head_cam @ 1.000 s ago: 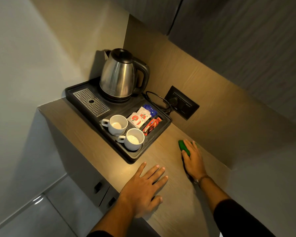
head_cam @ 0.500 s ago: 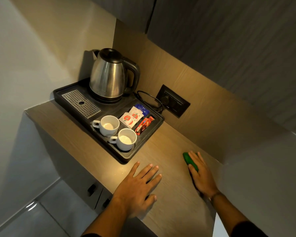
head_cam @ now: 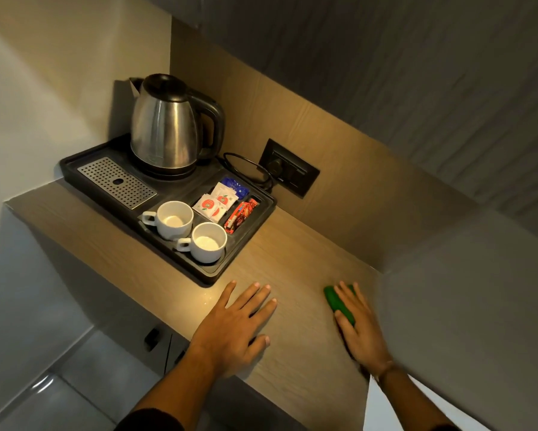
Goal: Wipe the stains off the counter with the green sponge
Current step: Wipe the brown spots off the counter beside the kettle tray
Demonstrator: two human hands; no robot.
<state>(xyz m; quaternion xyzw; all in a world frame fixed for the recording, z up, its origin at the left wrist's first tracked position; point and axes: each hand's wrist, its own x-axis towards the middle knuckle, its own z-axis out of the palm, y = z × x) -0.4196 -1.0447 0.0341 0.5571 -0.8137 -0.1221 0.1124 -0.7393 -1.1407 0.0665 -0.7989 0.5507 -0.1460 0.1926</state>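
The green sponge (head_cam: 336, 301) lies on the wood-grain counter (head_cam: 295, 262) near the right wall. My right hand (head_cam: 359, 331) presses flat on top of it, fingers spread over the sponge, so only its left edge shows. My left hand (head_cam: 235, 326) rests palm down on the counter near the front edge, fingers apart, holding nothing. A few small pale specks (head_cam: 206, 298) glint on the counter just left of my left hand's fingertips.
A black tray (head_cam: 211, 276) fills the left of the counter, carrying a steel kettle (head_cam: 165, 129), two white cups (head_cam: 176, 219), sachets (head_cam: 219, 202) and a metal drip grate (head_cam: 116, 181). A wall socket (head_cam: 289, 168) with the kettle cord sits behind. Walls close in right and rear.
My right hand has slid the sponge along the counter toward me and to the right, away from the tray. My left hand has stayed flat in place.
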